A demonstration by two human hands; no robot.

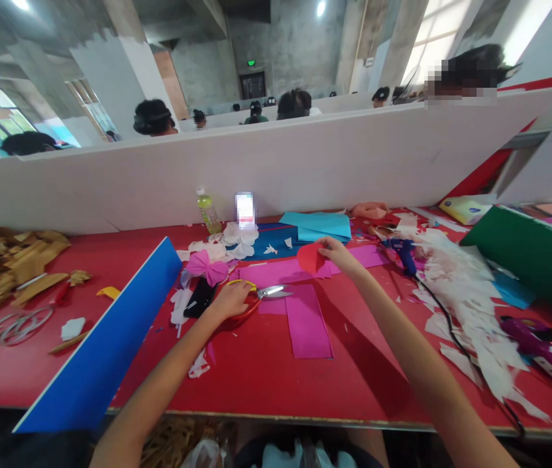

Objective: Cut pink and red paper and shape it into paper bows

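Observation:
Scissors with yellow and red handles [270, 292] lie low over the red table, blades pointing right, and my left hand [233, 300] is closed on their handles. My right hand [335, 253] pinches the edge of a round red paper piece [309, 258] above a long magenta paper strip [276, 270]. In front of the scissors' blades lies a magenta paper rectangle [309, 323]. Pink petal-shaped paper [206, 268] and a black item [200, 299] are beside my left hand.
A blue divider [110, 338] stands left, a green one [532, 260] right. Behind are a bottle [208, 213], a lit phone [245, 210] and cyan paper [322, 226]. A blue glue gun [405, 255] with black cord and white scraps [456, 279] lie right. People sit beyond the white partition [276, 169].

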